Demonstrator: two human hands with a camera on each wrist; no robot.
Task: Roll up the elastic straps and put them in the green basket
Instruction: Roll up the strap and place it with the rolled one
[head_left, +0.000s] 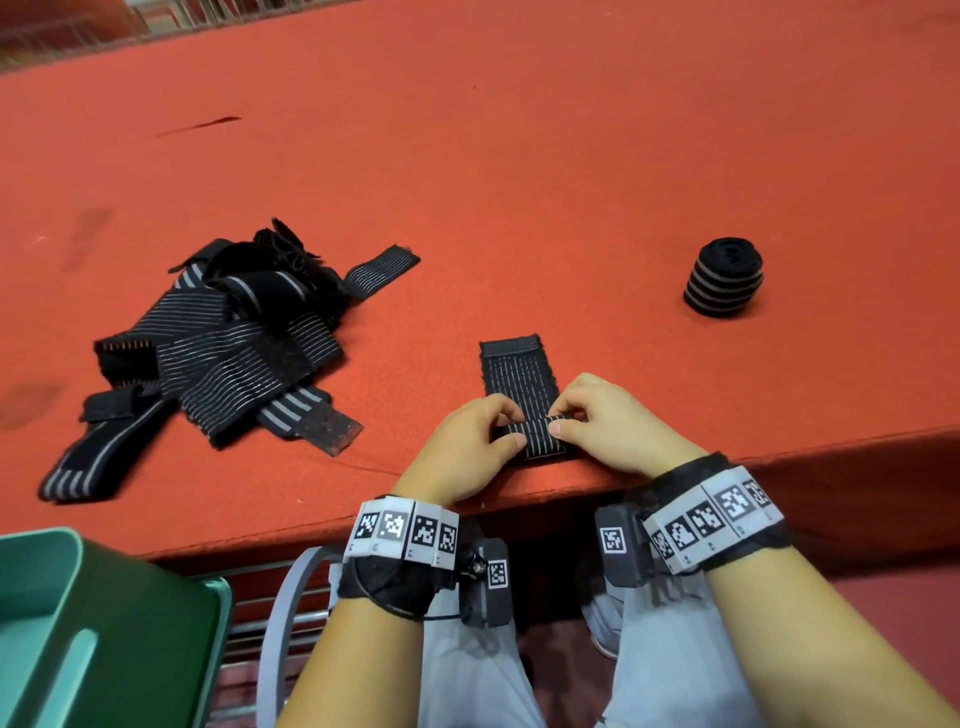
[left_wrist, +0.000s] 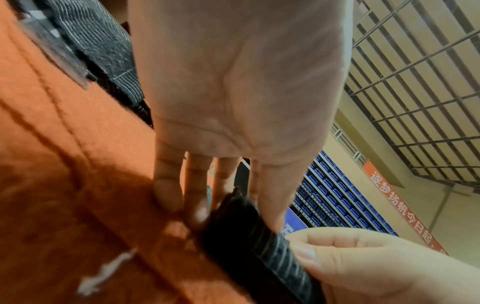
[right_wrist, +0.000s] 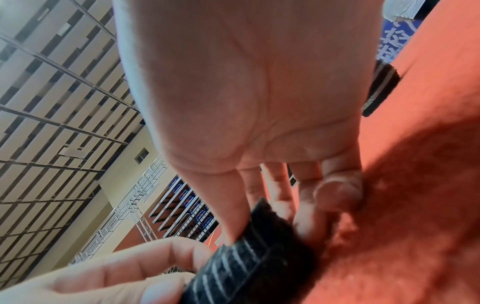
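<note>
1. Left hand (head_left: 470, 441) & right hand (head_left: 608, 423) both pinch the half-rolled strap (head_left: 524, 387) between them, at bench (head_left: 571, 156) edge
2. Risk: uneven turns, roll goes crooked/loose
3. Weak pinch, elastic springs open

Green basket (head_left: 67, 613) cut off at lower-left frame edge

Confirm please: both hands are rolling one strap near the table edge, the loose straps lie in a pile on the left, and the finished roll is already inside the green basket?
Not quite. The finished roll stands on the red table, off to the right, not in the green basket; the head view shows this. The rest holds: the left hand and right hand are rolling one strap, and the pile lies on the left.
</note>
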